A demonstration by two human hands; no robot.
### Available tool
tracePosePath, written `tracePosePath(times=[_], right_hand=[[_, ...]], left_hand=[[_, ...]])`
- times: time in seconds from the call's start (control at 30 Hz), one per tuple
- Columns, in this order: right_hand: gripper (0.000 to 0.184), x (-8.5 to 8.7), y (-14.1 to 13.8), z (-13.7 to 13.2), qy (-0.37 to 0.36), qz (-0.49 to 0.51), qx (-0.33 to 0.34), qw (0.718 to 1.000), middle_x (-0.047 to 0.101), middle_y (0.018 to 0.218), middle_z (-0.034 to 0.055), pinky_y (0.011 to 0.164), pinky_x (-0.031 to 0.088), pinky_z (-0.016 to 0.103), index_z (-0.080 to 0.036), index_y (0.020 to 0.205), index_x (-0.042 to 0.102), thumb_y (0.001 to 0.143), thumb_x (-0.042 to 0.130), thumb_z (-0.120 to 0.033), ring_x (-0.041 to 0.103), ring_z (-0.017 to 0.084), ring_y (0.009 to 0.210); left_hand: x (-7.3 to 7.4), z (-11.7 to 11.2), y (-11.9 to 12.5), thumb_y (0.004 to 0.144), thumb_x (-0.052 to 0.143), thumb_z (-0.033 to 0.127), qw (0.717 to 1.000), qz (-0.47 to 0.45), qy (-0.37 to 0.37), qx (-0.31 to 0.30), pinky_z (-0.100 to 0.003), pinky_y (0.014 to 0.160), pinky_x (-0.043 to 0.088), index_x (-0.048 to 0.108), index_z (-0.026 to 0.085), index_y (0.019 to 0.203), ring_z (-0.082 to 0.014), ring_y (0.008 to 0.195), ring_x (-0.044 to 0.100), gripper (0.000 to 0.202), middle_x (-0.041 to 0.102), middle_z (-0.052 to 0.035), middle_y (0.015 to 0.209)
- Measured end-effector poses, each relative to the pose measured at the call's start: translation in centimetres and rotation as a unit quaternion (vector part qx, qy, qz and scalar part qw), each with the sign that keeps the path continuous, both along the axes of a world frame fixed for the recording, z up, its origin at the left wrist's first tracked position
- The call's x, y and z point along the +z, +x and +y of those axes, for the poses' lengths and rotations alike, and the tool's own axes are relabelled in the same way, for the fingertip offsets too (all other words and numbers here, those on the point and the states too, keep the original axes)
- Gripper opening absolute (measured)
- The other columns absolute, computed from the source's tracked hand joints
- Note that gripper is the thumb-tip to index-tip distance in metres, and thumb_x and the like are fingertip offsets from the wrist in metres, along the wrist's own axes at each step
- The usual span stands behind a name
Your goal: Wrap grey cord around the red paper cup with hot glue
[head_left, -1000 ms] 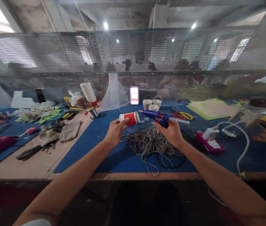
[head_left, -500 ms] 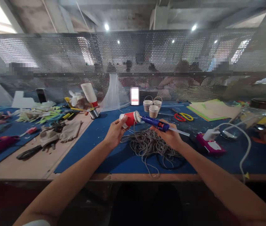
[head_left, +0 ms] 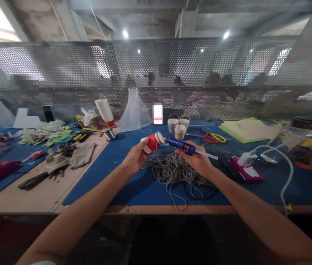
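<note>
Big tangle of grey cord [head_left: 169,171] under both hands, right hand [head_left: 193,156] gripping a blue hot glue gun [head_left: 178,144], left hand [head_left: 134,158] holding a red paper cup [head_left: 150,144], barely started I'd guess, while three handled cups [head_left: 180,132] beyond look done.

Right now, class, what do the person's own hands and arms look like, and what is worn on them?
The left hand and right hand wear no gloves, and no watch or bracelet shows. What shows of the left arm is bare up to what looks like a pale sleeve; the right arm shows none.
</note>
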State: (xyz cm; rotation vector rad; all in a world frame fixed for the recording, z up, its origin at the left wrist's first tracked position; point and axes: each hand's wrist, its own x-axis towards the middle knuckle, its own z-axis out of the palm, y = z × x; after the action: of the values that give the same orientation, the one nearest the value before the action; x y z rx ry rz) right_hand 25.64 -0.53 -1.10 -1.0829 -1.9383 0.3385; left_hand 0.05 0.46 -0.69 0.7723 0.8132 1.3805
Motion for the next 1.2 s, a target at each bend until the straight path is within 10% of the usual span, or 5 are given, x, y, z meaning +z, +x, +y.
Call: tracePosePath(times=[1.2], right_hand=[[0.033, 0.0, -0.09, -0.65, 0.071, -0.075, -0.004, 0.995, 0.065, 0.072, -0.0013, 0.058, 0.038, 0.025, -0.023, 0.087, 0.056, 0.094, 0.057, -0.056, 0.059, 0.015, 0.06]], left_hand=[[0.58, -0.76, 0.49, 0.065, 0.089, 0.04, 0.997, 0.049, 0.05, 0.045, -0.031, 0.079, 0.051, 0.074, 0.012, 0.091, -0.0178, 0.085, 0.065, 0.041, 0.074, -0.0104, 0.096]])
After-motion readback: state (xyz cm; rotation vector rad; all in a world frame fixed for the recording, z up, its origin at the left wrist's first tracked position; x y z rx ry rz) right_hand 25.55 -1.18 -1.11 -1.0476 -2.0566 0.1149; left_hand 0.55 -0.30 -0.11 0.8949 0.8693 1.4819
